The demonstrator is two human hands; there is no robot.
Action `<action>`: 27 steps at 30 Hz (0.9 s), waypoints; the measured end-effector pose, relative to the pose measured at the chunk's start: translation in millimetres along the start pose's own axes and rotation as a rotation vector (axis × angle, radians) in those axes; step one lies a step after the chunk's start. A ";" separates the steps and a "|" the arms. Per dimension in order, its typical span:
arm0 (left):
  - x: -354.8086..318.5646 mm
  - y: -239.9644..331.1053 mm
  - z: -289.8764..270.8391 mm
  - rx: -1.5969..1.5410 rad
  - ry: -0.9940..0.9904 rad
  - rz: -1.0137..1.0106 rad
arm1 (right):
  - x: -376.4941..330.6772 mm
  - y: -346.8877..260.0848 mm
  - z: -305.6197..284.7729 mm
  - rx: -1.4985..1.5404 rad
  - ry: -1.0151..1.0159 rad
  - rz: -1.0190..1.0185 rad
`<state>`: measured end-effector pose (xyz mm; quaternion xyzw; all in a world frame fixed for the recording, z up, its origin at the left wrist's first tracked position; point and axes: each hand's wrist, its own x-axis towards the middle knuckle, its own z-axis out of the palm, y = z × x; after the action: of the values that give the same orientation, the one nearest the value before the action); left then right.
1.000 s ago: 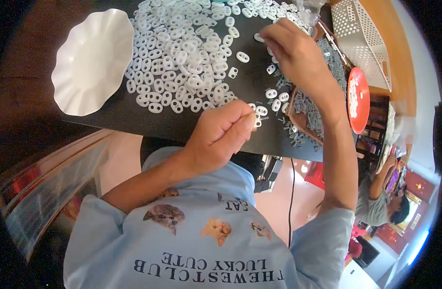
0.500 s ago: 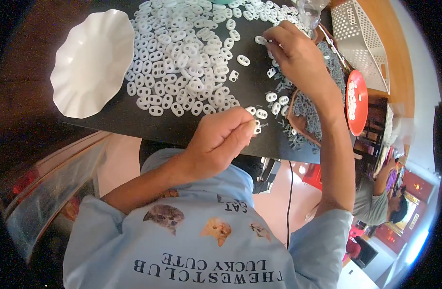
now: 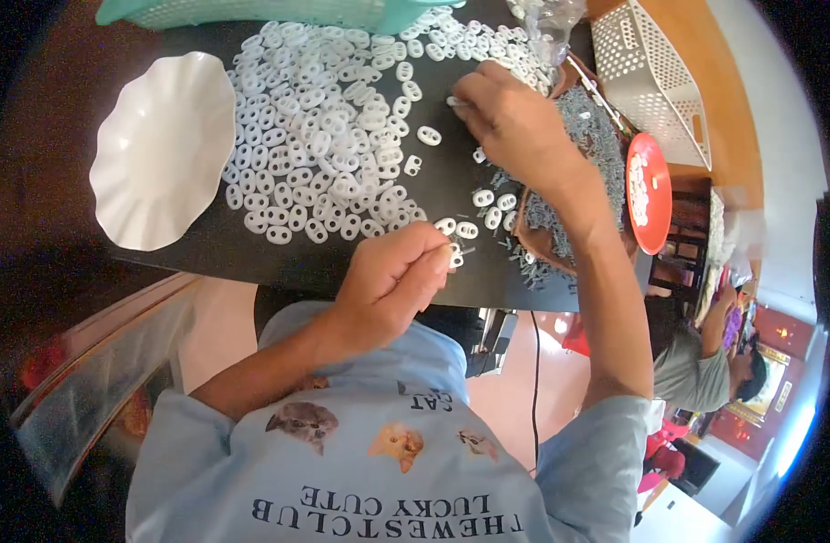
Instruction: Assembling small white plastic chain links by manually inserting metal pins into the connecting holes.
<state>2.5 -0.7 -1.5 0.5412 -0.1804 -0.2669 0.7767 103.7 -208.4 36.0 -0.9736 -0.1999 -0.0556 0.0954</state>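
Note:
My left hand (image 3: 392, 282) is closed in a pinch near the table's front edge. A white oval two-hole plastic piece (image 3: 457, 257) shows at its fingertips. Two similar white pieces (image 3: 466, 230) lie just beyond them. Farther off and to the right, my right hand (image 3: 515, 122) reaches down with its fingers closed. The end of another white oval piece (image 3: 455, 102) peeks out at those fingertips, mostly hidden. A large heap of these white pieces (image 3: 320, 136) spreads over the dark table left of my right hand. Beneath my right forearm is a pile of tiny grey spring-like parts (image 3: 546, 222).
A white scalloped dish (image 3: 157, 149) stands at the left. The rim of a teal basket (image 3: 270, 11) crosses the far edge. On the right are a red plate (image 3: 648, 233) with small white pieces and a white perforated basket (image 3: 655, 77). Another person (image 3: 696, 366) is at the far right.
The view has shifted, bringing more of the teal basket into sight. My right fingers now cover more of the white piece at their tips. My left hand keeps its pinch.

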 end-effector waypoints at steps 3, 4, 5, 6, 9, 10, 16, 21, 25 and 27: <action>-0.6 -0.8 0.3 -0.013 0.035 -0.018 | -5.2 -11.0 -2.9 -0.100 -0.040 -0.018; 0.2 -0.7 0.6 -0.026 0.037 0.003 | -8.4 -16.6 -6.3 -0.156 -0.044 -0.048; 0.0 -1.0 1.0 -0.039 0.040 0.022 | -12.0 -20.5 -6.6 -0.210 -0.050 -0.078; 0.0 -1.1 1.4 -0.038 0.041 0.013 | -16.0 -20.8 -3.4 -0.244 -0.022 -0.099; 1.1 -0.4 2.5 -0.052 0.042 0.040 | -21.7 -27.7 -4.8 -0.252 0.005 -0.101; 0.8 -0.2 3.0 -0.050 0.050 0.061 | -22.1 -25.1 -2.6 -0.214 0.016 -0.116; 0.6 0.0 4.5 -0.038 0.067 0.063 | -14.5 -10.1 2.1 0.029 -0.012 0.016; -1.1 -0.4 5.5 -0.027 0.091 0.068 | -16.3 -22.0 -4.8 -0.091 -0.107 -0.002; -1.3 -1.5 3.2 -0.058 0.100 0.057 | -28.9 -28.3 -10.5 0.015 0.019 -0.062; -0.4 -5.9 3.0 -0.176 0.101 0.071 | -38.8 -29.9 -20.9 0.217 0.084 -0.067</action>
<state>-0.8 -4.4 -6.0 0.4770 -0.1360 -0.2264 0.8383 54.8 -200.5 55.6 -0.9471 -0.2328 -0.0776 0.2067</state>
